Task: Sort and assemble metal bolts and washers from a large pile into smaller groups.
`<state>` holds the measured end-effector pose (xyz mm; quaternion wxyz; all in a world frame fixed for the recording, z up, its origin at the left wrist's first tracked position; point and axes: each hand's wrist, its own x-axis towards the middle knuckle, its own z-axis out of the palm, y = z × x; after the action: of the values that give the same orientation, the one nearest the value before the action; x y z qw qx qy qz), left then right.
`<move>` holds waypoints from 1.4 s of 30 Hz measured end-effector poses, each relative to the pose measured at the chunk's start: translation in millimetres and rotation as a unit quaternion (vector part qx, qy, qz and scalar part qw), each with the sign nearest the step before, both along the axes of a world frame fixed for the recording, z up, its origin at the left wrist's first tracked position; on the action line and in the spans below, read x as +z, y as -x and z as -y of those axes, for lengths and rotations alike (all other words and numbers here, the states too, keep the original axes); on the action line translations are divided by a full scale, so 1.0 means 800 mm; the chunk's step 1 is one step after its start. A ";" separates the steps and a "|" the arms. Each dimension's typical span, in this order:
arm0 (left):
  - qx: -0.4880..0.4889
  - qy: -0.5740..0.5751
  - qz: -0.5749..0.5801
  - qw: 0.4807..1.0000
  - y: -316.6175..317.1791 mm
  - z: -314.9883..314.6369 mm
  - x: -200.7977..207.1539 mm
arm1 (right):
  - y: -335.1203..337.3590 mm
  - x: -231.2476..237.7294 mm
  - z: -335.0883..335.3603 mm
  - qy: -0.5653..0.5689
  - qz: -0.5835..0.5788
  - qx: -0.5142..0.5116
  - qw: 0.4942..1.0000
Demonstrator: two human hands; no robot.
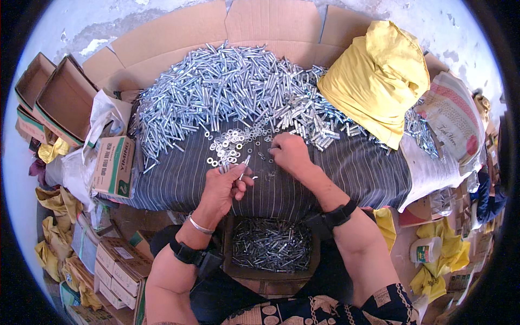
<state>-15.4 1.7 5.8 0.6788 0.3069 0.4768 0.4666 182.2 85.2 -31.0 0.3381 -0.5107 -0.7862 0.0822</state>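
Two hands (218,188), two wristbands (340,214), one bracelet (201,226); bolts (222,81), washers (226,144) uncountable.

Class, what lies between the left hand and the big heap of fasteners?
In the head view, loose washers lie there on dark striped cloth.

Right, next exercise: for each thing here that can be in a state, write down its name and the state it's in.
Left hand: fingers closed on metal pins
Right hand: fingers bent; grip unclear
Metal pile: heaped, loose
Washers: loose, spread out
Striped cloth: draped
Yellow bag: bulging, creased
Lower box: open, holding loose metal parts
Upper-left cartons: open
Bracelet: worn
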 end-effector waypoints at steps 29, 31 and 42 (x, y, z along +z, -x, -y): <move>-0.018 0.011 -0.010 1.000 -0.025 -0.001 -0.016 | 0.004 0.025 0.040 0.341 -0.397 0.116 0.844; -0.016 0.010 0.029 0.999 -0.023 0.000 -0.013 | 0.007 0.024 0.043 0.347 -0.410 0.129 0.834; 0.001 0.032 0.030 0.999 -0.015 -0.003 -0.014 | -0.002 0.026 0.052 -0.118 -0.074 0.131 0.982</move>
<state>-3.6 3.8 -5.1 0.7019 0.2704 0.4708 0.4611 183.8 43.8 -10.1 0.4397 -0.3526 -0.8231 0.0698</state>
